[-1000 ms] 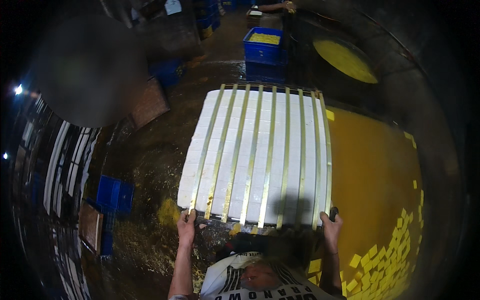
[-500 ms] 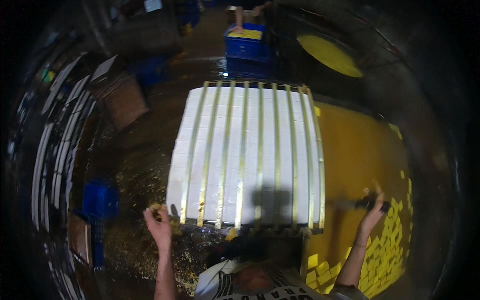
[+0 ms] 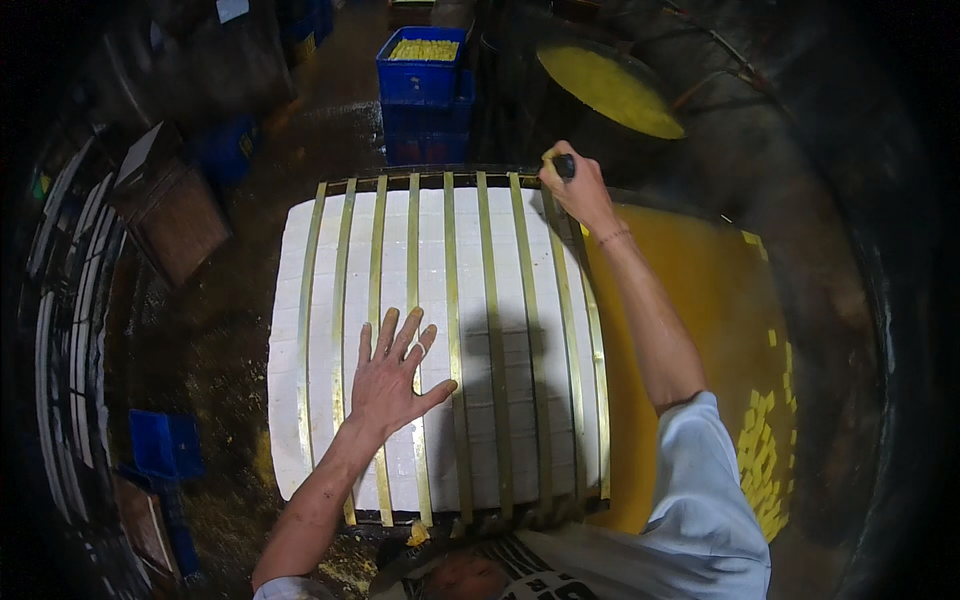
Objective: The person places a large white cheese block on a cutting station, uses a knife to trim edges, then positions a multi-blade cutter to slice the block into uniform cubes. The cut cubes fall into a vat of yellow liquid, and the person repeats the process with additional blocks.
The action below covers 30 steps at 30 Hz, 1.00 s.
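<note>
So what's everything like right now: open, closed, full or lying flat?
Left hand, open, spread out
Right hand, closed around a dark handle
Golden slats, lying over the white slab
White slab, flat, faintly lined
Upper blue crate, uncovered, holding yellow pieces
Yellow blocks, clustered at right

We cannot make out the full shape of the dark tool in the right hand; the left hand hides part of the slats and white slab, and far-left pale strips blur into darkness
</note>
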Available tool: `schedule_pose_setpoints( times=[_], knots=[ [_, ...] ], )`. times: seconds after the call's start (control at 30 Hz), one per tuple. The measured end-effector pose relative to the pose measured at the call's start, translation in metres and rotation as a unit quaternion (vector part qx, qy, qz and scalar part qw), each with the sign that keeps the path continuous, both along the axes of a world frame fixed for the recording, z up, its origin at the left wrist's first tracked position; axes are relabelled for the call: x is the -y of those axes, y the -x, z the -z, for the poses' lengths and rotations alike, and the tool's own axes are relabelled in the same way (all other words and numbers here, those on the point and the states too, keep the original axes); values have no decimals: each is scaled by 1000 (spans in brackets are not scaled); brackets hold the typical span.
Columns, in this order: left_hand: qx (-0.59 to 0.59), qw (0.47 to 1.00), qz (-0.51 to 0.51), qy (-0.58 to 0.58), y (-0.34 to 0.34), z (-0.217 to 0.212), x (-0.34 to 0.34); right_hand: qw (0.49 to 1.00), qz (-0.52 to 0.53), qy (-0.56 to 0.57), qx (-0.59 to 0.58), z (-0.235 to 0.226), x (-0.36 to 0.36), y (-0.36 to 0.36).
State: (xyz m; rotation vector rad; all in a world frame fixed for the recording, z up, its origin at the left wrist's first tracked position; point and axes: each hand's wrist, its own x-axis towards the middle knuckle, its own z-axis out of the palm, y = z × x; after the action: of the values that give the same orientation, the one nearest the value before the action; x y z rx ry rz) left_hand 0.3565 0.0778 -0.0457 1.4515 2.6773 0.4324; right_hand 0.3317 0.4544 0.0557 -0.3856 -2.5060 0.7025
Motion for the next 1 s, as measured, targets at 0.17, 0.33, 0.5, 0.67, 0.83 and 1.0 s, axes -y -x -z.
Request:
schedule_pose_setpoints(
  times=[0.17,0.33,0.5,0.67,0.83,1.0],
  knots=[
    [-14,1000,9,24,2,6,-7,991,32,-90,96,10,3,-24],
    [-21,1000,-12,-8,10,18,6,979,-15,39,199,2,120,-200],
    [4,999,-2,-38,8,12,-3,904,-38,243,350,-41,190,-310],
    [19,999,-20,-41,14,18,18,981,-96,168,24,-36,135,-124],
    [21,998,40,-43,7,3,-7,996,-13,-86,29,3,37,4],
    [-6,996,5,-94,16,16,21,977,-51,51,202,-1,132,-86]
  ],
)
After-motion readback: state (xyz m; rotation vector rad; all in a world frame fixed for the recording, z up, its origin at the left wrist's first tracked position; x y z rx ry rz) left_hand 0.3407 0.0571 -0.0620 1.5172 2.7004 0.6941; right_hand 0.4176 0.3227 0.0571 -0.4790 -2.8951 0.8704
